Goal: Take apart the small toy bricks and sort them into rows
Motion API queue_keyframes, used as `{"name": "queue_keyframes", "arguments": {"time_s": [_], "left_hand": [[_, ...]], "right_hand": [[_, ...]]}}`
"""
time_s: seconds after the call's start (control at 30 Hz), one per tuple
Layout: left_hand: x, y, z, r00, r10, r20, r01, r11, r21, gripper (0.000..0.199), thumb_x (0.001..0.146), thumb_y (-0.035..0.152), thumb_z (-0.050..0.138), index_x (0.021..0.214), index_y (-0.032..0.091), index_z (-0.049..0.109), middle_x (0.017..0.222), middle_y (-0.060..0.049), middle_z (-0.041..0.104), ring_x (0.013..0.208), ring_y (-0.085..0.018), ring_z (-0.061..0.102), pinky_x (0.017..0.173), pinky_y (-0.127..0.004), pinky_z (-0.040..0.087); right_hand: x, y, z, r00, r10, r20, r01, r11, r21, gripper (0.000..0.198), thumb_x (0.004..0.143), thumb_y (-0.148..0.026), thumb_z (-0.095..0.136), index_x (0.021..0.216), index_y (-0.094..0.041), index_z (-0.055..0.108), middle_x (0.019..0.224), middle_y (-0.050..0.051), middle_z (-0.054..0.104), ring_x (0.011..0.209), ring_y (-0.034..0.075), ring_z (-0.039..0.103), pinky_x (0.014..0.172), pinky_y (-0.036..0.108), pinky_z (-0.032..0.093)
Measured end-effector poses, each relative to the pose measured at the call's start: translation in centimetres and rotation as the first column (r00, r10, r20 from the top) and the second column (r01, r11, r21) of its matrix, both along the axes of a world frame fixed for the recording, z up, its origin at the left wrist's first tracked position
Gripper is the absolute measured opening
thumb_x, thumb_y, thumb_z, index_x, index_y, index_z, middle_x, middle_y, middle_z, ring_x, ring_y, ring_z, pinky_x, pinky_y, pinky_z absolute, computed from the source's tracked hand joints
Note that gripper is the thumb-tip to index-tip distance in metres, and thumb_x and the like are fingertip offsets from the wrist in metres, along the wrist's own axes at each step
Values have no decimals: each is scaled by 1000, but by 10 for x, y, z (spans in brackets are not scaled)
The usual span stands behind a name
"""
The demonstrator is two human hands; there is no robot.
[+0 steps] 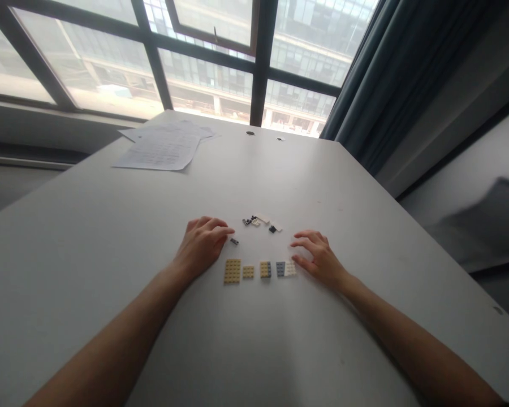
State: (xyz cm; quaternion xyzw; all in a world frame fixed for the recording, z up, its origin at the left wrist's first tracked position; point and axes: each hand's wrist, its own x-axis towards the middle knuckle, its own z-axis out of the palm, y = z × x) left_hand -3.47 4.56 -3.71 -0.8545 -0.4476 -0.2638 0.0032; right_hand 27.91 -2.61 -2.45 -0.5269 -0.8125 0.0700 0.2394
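Forearms [139, 322] over worktop [246, 350]: left hand [201, 243] curled beside a small grey piece [234, 241], can't tell if gripping; right hand [316, 257] fingers apart, near the white brick [290, 268]. Row of bricks [265, 269] looks laid out; loose pieces [262, 217] beyond seem unplaced.

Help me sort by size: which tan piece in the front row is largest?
The tan plate at the row's left end, nearest the left hand; it's longer and wider than the other tan pieces.
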Motion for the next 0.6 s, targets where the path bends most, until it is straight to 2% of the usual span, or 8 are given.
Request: {"name": "queue_keyframes", "arguments": {"time_s": [0.07,0.13,0.3,0.43,0.6], "left_hand": [[4,-4,2,996,91,13,-92,995,37,23,88,26,48,99,23,69,103,-5,69,99,-25,56,92,-44,34],[8,-8,5,992,129,14,-130,991,35,21,88,31,50,94,21,68,99,-6,69,97,-25,56,91,-43,35],[17,-14,10,992,113,-49,-114,993,-12,29,78,51,63,77,22,65,87,-6,68,91,-27,56,87,-43,35],[18,-13,10,987,146,-62,-149,988,-41,27,76,49,65,75,22,65,85,-6,68,91,-28,56,87,-44,35],[16,-13,8,989,140,-46,-143,988,-66,24,77,45,63,77,22,67,86,-6,67,92,-27,56,88,-45,35]], "right_hand": [[-9,14,5,1000,-3,-11,4,1000,7,19,84,-27,64,103,-23,63,121,7,59,116,25,48,98,46,35],[-23,32,10,1000,-3,-17,4,1000,17,20,84,-25,65,104,-23,64,120,7,59,116,25,48,98,46,35],[-68,78,16,998,56,30,-56,998,14,25,84,-25,65,109,-25,65,120,6,60,117,25,46,98,46,33],[-96,105,15,987,107,119,-101,994,-50,28,84,-26,64,112,-25,65,124,7,59,119,27,44,97,48,33],[-109,116,11,966,171,192,-155,983,-97,21,82,-22,64,103,-24,69,120,7,61,117,29,45,95,50,34]]}}
